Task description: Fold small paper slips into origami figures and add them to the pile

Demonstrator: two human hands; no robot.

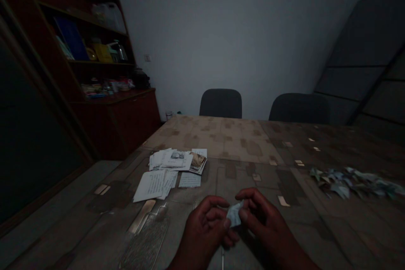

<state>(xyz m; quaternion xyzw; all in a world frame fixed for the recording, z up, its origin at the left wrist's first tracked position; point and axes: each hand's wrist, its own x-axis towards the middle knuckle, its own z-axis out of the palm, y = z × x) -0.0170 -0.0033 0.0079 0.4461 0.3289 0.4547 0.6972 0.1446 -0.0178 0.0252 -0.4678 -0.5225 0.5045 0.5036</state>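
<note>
Fingers (248, 198) of left hand (204, 230) and right hand (262, 215) pinch small folded paper (234, 215), partly hidden; folds unreadable in dimness.

Bare left hand (204, 228), bare right hand (264, 217), slender fingers (249, 196), bare forearm (292, 251), no visible markings

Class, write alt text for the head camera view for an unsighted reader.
The left hand and right hand pinch a small folded piece of pale blue paper over a patterned table. Loose papers lie ahead, a heap of folded paper pieces lies right, and a wooden shelf unit stands left.
</note>
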